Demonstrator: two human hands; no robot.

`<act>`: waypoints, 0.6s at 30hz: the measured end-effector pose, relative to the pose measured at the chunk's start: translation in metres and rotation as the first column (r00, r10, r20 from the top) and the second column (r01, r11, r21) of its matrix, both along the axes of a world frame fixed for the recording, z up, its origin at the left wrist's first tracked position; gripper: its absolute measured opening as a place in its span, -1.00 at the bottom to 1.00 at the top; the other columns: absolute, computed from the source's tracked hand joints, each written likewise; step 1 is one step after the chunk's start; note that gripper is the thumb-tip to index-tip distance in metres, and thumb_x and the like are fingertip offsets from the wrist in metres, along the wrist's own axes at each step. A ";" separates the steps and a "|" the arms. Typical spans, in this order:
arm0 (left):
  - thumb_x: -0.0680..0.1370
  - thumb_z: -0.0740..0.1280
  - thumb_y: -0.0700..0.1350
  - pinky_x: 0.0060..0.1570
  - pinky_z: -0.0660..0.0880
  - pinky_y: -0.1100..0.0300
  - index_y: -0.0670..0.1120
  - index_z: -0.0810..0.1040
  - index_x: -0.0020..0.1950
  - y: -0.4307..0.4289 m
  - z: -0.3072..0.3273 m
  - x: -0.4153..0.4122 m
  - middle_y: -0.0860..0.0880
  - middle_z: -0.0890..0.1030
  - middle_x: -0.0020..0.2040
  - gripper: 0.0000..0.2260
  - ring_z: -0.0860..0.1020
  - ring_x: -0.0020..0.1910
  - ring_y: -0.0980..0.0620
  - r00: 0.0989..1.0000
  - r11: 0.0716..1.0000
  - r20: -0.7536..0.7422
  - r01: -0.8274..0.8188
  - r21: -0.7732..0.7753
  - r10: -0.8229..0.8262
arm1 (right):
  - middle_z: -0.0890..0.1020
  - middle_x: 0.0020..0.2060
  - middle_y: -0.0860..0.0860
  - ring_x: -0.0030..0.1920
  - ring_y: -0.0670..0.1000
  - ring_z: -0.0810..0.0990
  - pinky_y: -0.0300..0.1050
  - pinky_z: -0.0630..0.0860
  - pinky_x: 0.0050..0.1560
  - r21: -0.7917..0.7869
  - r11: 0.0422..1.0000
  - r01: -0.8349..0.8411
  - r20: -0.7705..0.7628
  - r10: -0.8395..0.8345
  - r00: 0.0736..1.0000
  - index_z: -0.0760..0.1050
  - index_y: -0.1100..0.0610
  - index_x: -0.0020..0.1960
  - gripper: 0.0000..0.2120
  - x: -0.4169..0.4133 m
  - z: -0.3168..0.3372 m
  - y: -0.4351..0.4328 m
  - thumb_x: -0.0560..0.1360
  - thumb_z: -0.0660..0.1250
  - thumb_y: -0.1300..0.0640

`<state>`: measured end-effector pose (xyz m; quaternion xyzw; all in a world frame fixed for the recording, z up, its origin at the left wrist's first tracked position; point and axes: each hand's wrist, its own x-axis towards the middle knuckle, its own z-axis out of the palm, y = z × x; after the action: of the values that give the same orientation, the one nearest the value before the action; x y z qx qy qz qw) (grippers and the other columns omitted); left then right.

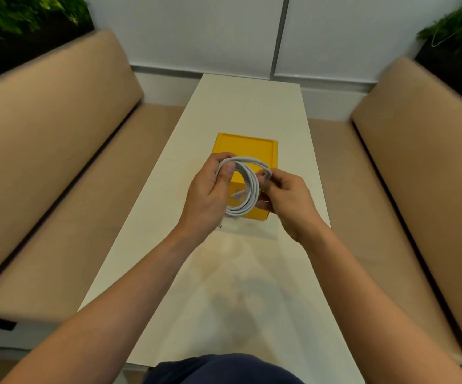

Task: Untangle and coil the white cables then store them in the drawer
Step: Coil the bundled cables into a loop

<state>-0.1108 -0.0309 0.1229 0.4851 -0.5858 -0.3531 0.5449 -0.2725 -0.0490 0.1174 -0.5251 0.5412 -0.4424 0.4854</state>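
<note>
My left hand [207,189] is clamped on the left side of the coil. The thumb presses the strands flat near the top and the fingers curl round behind them. For this step that hand should be the anchor. I judge that a firm thumb on the bundle, not a hard squeeze, will stop the loops sliding over one another.

The white cable [253,187] is wound into several even loops. It is held up between both hands, above the tabletop [224,273] and in front of the yellow drawer box [246,146]. One connector [235,194] lies inside the ring. It looks free, so it should be tucked under a loop before I let go, or the coil may spring open.

My right hand [288,198] pinches the right edge of the coil between thumb and fingertips. It should do the tidying, drawing the strands level and feeding in any slack a little at a time.

The hands and coil hide the front of the box, so I cannot tell whether its drawer is open. I think one hand will have to come free to deal with it while the other holds the coil flat.
</note>
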 end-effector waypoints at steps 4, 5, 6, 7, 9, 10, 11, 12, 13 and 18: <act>0.74 0.19 -0.09 0.02 0.43 0.45 0.00 0.54 0.22 -0.002 -0.003 0.002 0.14 0.63 0.04 -0.85 0.57 0.02 0.30 1.000 1.000 0.010 0.008 0.005 -0.008 | 0.70 -0.10 0.11 -0.17 0.02 0.70 0.06 0.68 0.06 -0.023 0.999 0.031 0.253 -0.024 0.967 0.58 0.30 0.13 -0.80 -0.002 0.002 -0.005 0.70 0.24 0.20; 0.73 0.19 -0.09 0.05 0.44 0.43 0.01 0.53 0.21 -0.003 -0.004 0.003 0.13 0.63 0.05 -0.85 0.58 0.04 0.28 1.000 1.000 0.006 0.019 0.010 -0.019 | 0.70 -0.08 0.12 -0.16 0.03 0.70 0.01 0.67 0.01 -0.034 0.999 0.032 0.293 -0.020 0.956 0.58 0.28 0.12 -0.81 -0.003 0.003 -0.006 0.70 0.23 0.21; 0.73 0.19 -0.08 0.07 0.45 0.42 0.02 0.53 0.21 -0.004 -0.005 0.003 0.13 0.64 0.06 -0.86 0.59 0.06 0.25 0.999 0.999 0.004 0.032 0.014 -0.032 | 0.70 -0.08 0.12 -0.15 0.03 0.70 -0.04 0.66 -0.04 -0.047 0.998 0.031 0.321 -0.014 0.947 0.57 0.28 0.12 -0.82 -0.004 0.005 -0.007 0.70 0.22 0.22; 0.73 0.20 -0.08 0.08 0.45 0.41 0.02 0.53 0.21 -0.004 -0.006 0.003 0.13 0.64 0.06 -0.86 0.59 0.07 0.25 0.999 0.999 0.002 0.046 0.017 -0.046 | 0.69 -0.08 0.12 -0.13 0.03 0.71 -0.09 0.65 -0.07 -0.061 0.998 0.032 0.343 -0.009 0.939 0.56 0.28 0.14 -0.83 -0.005 0.006 -0.008 0.70 0.21 0.23; 0.73 0.20 -0.07 0.07 0.45 0.40 0.03 0.53 0.21 -0.006 -0.005 0.002 0.14 0.63 0.06 -0.86 0.58 0.06 0.27 0.998 0.998 -0.004 0.065 0.024 -0.065 | 0.68 -0.06 0.14 -0.11 0.05 0.72 -0.12 0.64 -0.09 -0.077 0.996 0.039 0.390 -0.006 0.921 0.53 0.32 0.19 -0.81 -0.006 0.006 -0.009 0.70 0.20 0.24; 0.73 0.19 -0.06 0.06 0.44 0.40 0.05 0.53 0.21 -0.007 -0.005 0.001 0.15 0.63 0.05 -0.86 0.57 0.04 0.28 0.998 0.998 -0.006 0.063 0.027 -0.063 | 0.68 -0.05 0.15 -0.12 0.05 0.71 -0.12 0.65 -0.10 -0.075 0.996 0.047 0.411 -0.012 0.912 0.52 0.34 0.21 -0.79 -0.006 0.006 -0.010 0.70 0.20 0.24; 0.73 0.19 -0.05 0.05 0.44 0.40 0.07 0.53 0.21 -0.009 -0.006 0.000 0.16 0.63 0.04 -0.86 0.57 0.03 0.28 0.998 0.998 -0.007 0.057 0.029 -0.057 | 0.68 -0.04 0.15 -0.14 0.04 0.70 -0.13 0.65 -0.11 -0.068 0.996 0.057 0.424 -0.023 0.905 0.52 0.35 0.22 -0.79 -0.005 0.005 -0.009 0.70 0.21 0.24; 0.73 0.19 -0.04 0.04 0.44 0.40 0.08 0.53 0.20 -0.010 -0.007 -0.001 0.16 0.63 0.04 -0.86 0.56 0.02 0.27 0.999 0.998 -0.009 0.053 0.030 -0.053 | 0.68 -0.04 0.14 -0.17 0.02 0.70 -0.13 0.65 -0.12 -0.062 0.996 0.070 0.431 -0.036 0.902 0.53 0.34 0.22 -0.79 -0.004 0.005 -0.009 0.70 0.21 0.24; 0.73 0.19 -0.04 0.03 0.44 0.40 0.08 0.53 0.20 -0.011 -0.008 -0.003 0.16 0.62 0.04 -0.86 0.56 0.02 0.26 0.999 0.998 -0.013 0.052 0.029 -0.052 | 0.69 -0.04 0.14 -0.19 0.02 0.69 -0.13 0.65 -0.13 -0.058 0.995 0.086 0.435 -0.052 0.899 0.54 0.33 0.20 -0.80 -0.004 0.004 -0.009 0.70 0.21 0.24; 0.74 0.18 -0.11 0.00 0.41 0.48 -0.02 0.52 0.21 -0.013 -0.004 -0.011 0.14 0.61 0.03 -0.86 0.58 -0.01 0.34 0.997 0.998 -0.041 0.065 0.007 -0.065 | 0.69 -0.09 0.11 -0.21 0.06 0.65 -0.13 0.67 -0.13 0.023 0.997 0.079 0.467 -0.080 0.880 0.57 0.26 0.12 -0.84 -0.007 0.004 -0.012 0.69 0.24 0.22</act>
<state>-0.1213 -0.0440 0.1189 0.4608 -0.5884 -0.3829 0.5430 -0.2794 -0.0608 0.1210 -0.3796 0.4300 -0.5745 0.5839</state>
